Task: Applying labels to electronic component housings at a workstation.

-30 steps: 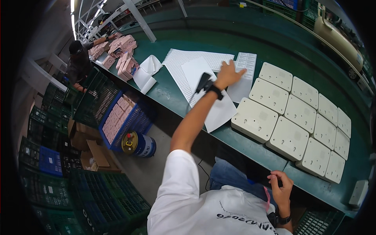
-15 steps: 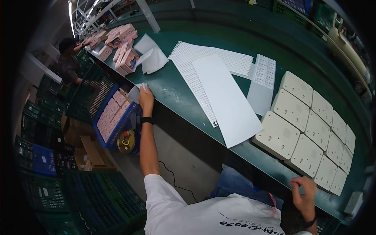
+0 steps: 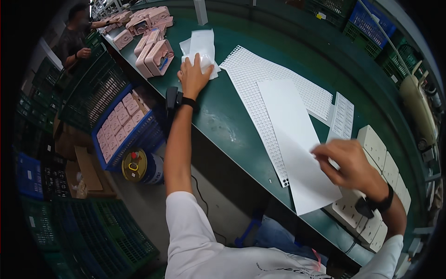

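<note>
My left hand [image 3: 193, 78] lies palm down on folded white sheets [image 3: 202, 42] on the bench, its fingers spread over them. My right hand [image 3: 348, 162] hovers above the lower part of a smooth white sheet [image 3: 290, 121]. Its thumb and forefinger meet in a pinch; anything small between them cannot be made out. Under the smooth sheet lies a larger white sheet covered with rows of round dots [image 3: 248, 93]. Cream plastic housings [image 3: 373, 146] stand in rows by my right forearm, which partly hides them. A pale sheet of rectangular labels [image 3: 343, 114] lies beside them.
Pink plastic housings [image 3: 159, 58] are piled at the bench's far left. Below the edge stand a blue crate [image 3: 134, 142] of pink parts and a round can [image 3: 134, 166]. Green crates [image 3: 93, 223] fill the left. A co-worker [image 3: 72, 39] stands beyond.
My left hand has moved from the bench edge onto the folded sheets. My right hand has risen from the near edge to over the smooth sheet. The view has shifted.
</note>
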The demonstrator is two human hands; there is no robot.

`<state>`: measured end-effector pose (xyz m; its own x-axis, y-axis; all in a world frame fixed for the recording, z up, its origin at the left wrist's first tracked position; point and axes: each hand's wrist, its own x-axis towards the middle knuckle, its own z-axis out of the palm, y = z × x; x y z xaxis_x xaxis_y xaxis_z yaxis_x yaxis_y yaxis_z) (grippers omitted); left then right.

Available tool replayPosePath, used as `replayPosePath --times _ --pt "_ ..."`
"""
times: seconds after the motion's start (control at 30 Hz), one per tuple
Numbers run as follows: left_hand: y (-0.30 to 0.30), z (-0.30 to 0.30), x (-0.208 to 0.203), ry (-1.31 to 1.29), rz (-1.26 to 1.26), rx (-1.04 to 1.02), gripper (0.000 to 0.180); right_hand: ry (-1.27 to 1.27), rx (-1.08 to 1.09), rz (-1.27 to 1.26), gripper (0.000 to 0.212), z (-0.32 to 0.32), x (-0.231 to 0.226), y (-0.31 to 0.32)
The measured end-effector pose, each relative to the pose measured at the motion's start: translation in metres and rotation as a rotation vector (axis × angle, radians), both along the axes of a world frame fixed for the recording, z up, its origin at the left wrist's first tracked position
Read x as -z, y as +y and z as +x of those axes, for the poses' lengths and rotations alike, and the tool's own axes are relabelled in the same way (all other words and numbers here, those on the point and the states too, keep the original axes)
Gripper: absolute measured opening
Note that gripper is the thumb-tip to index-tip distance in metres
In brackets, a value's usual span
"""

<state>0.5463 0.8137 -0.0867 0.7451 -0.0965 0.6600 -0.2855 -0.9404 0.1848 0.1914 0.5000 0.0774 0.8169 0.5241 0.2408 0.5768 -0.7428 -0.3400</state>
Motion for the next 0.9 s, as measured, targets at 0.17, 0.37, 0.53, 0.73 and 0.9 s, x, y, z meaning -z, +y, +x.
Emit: replayPosePath --times 0.17,0.37,0.53,0.73,0.9 --pt "0.001 0.004 0.004 0.176 -0.15 0.003 0.049 -0.034 -0.012 -0.008 0.02 0.133 0.048 0.037" --pt "0.001 0.006 0.01 0.06 -0.144 -0.082 0.046 -0.086 0.09 0.061 0.035 0.322 0.105 0.075" --pt "0.0 0.008 0.018 -0.061 -0.025 -0.09 0.037 0.056 0.512 -0.077 0.043 0.395 0.127 0.073" --pt "-0.005 0.001 0.012 -0.077 0.03 -0.108 0.032 0.299 0.167 0.427 0.049 0.42 0.086 0.054" --pt "-0.002 0.0 0.005 -0.005 -0.043 -0.073 0.034 -0.028 0.115 0.82 0.047 0.434 0.053 0.107"
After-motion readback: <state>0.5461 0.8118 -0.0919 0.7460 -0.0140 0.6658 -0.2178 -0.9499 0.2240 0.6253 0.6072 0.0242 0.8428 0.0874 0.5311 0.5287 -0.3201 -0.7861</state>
